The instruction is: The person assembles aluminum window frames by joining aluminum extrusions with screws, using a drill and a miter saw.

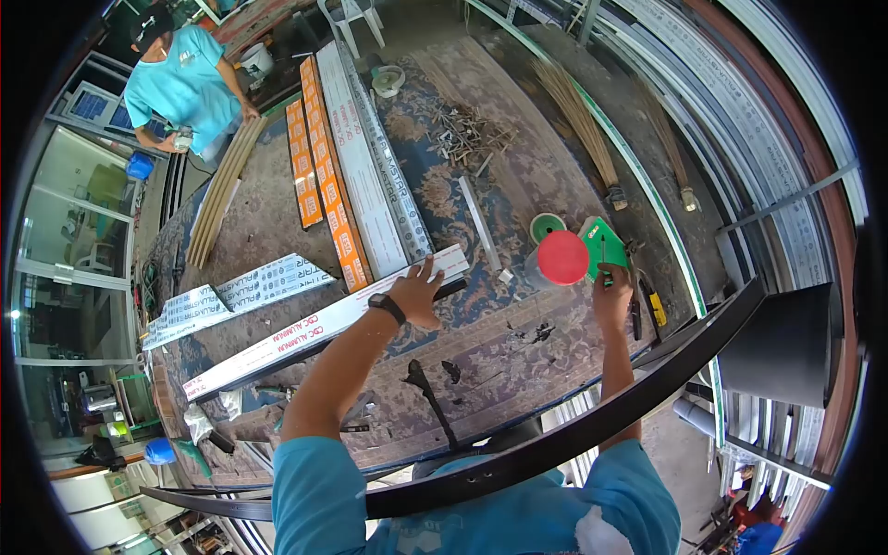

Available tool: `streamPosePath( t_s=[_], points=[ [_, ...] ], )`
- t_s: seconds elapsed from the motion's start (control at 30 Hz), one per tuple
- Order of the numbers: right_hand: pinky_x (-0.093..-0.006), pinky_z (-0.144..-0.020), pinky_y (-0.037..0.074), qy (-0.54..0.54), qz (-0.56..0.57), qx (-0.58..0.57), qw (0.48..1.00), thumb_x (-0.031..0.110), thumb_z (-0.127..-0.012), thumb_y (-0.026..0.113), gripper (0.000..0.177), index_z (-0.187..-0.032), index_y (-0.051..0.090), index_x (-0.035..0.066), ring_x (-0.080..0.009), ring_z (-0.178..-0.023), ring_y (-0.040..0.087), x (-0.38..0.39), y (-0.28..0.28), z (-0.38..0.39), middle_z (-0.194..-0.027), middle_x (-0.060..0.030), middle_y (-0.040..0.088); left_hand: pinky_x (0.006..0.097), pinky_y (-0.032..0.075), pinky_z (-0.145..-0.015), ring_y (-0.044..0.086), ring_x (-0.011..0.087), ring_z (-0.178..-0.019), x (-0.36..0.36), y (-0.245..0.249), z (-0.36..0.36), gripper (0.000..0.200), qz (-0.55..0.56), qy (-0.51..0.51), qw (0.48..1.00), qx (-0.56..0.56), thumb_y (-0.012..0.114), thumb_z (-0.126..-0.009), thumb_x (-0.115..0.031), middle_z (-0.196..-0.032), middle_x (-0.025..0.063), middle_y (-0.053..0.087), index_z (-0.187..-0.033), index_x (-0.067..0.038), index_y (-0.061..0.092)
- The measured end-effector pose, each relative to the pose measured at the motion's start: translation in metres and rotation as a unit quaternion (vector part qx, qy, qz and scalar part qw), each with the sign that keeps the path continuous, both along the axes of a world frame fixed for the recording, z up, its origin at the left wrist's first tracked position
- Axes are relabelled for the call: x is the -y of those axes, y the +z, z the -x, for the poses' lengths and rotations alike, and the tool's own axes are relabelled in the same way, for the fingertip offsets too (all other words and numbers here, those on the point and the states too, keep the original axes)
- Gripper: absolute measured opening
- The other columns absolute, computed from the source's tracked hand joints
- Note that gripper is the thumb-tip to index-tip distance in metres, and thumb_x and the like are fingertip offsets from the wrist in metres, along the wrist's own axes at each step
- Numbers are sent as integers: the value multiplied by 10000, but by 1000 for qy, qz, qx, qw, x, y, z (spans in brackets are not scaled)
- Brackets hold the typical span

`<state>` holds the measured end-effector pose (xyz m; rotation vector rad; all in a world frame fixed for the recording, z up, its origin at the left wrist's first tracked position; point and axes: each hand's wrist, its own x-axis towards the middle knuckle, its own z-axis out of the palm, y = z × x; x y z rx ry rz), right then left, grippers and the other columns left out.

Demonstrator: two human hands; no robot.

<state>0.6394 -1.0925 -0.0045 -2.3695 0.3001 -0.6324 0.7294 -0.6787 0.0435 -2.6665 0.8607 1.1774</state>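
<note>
Head view: one person works with both bare hands over a carpet-covered table [518, 379].
Left hand [418, 294]: fingers spread, palm down on the white-wrapped profile [305, 333], resting rather than clasping.
White-wrapped profile: slants from the table's near left corner in toward its middle, red lettering on the wrap.
Right hand [612, 285]: fingers bent at the green box [618, 242] near the right edge; a thin dark shaft [603, 246] shows above them, though from here I can't tell if they grip it.
Red disc [562, 257]: just left of the green box.
Yellow-handled tool [657, 310]: by the right edge, beside the right hand.
Far edge: orange-wrapped strips [339, 222] run toward it, left of a heap of small pieces [472, 131].
Left edge: another person [185, 79] stands by beige strips [222, 196].
</note>
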Motion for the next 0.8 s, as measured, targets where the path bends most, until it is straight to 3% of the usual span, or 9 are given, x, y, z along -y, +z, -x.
streamPosePath(
  t_s=[0.17, 0.2, 0.3, 0.37, 0.43, 0.5, 0.57, 0.77, 0.8],
  points=[
    [-459, -755, 552, 62, 49, -10, 997, -39, -862, 627, 180, -1023, 682, 20, -392, -886, 659, 28, -25, -28, -1032, -194, 654, 559, 336, -1184, 189, 467, -1519, 3, -1, -4, 1131, 1, 26, 1000, -5, 792, -761, -554, -1691, 228, 22, -1628, -134, 200],
    [-489, -829, 529, 65, 2, -28, 997, -26, -856, 636, 187, -1029, 679, 29, -408, -933, 638, 31, -30, -34, -1026, -190, 655, 530, 361, -1175, 268, 465, -1493, 8, 6, -4, 1072, 2, 30, 999, 10, 783, -776, -566, -1688, 234, 42, -1610, -127, 271],
    [-496, -904, 500, 111, 29, -63, 991, -3, -843, 659, 225, -1061, 673, 52, -411, -1042, 600, 51, -42, -43, -1103, -183, 638, 503, 399, -1152, 346, 451, -1457, 27, 21, -21, 1016, -30, 91, 993, -70, 770, -790, -571, -1690, 224, 45, -1588, -118, 334],
    [-519, -937, 479, 101, 46, -79, 991, 21, -837, 676, 280, -1111, 665, 75, -414, -1121, 558, 51, -33, -42, -1200, -171, 602, 484, 484, -1057, 542, 430, -1297, 43, 28, -40, 811, -19, 96, 994, -40, 745, -834, -519, -1556, 256, 399, -1475, -83, 507],
    [-542, -966, 457, 96, 58, -95, 989, 46, -832, 692, 350, -1175, 645, 98, -421, -1186, 514, 45, -28, -42, -1287, -168, 557, 486, 507, -1017, 579, 442, -1241, 52, 21, -67, 680, 94, 149, 984, 10, 723, -863, -437, -1443, 260, 522, -1410, -65, 567],
    [-566, -992, 436, 88, 68, -112, 987, 74, -829, 708, 436, -1253, 615, 121, -432, -1239, 467, 41, -28, -38, -1364, -172, 503, 492, 496, -1024, 561, 449, -1260, 69, 4, -106, 628, 75, 188, 978, 52, 696, -888, -344, -1467, 264, 493, -1422, -53, 542],
    [-577, -1027, 404, 110, 39, -130, 985, 112, -830, 731, 528, -1331, 564, 134, -434, -1270, 444, 40, -50, -32, -1407, -181, 470, 493, 477, -1049, 556, 453, -1264, 83, -7, -135, 624, 144, 177, 963, 145, 676, -904, -281, -1495, 274, 453, -1460, -64, 495],
    [-570, -1118, 311, 127, 75, -233, 961, 195, -852, 770, 728, -1490, 422, 139, -427, -1375, 349, 30, -61, -18, -1534, -174, 355, 548, 431, -1106, 431, 466, -1398, 131, -55, -223, 742, 108, 260, 943, 178, 659, -928, -249, -1621, 266, 264, -1585, -183, 323],
    [-569, -1118, 312, 129, 72, -234, 961, 196, -853, 771, 727, -1490, 425, 136, -426, -1377, 348, 31, -61, -16, -1538, -174, 351, 567, 394, -1143, 323, 466, -1468, 143, -44, -234, 795, 73, 285, 947, 127, 677, -940, -286, -1662, 245, 162, -1613, -226, 257]
  ],
)
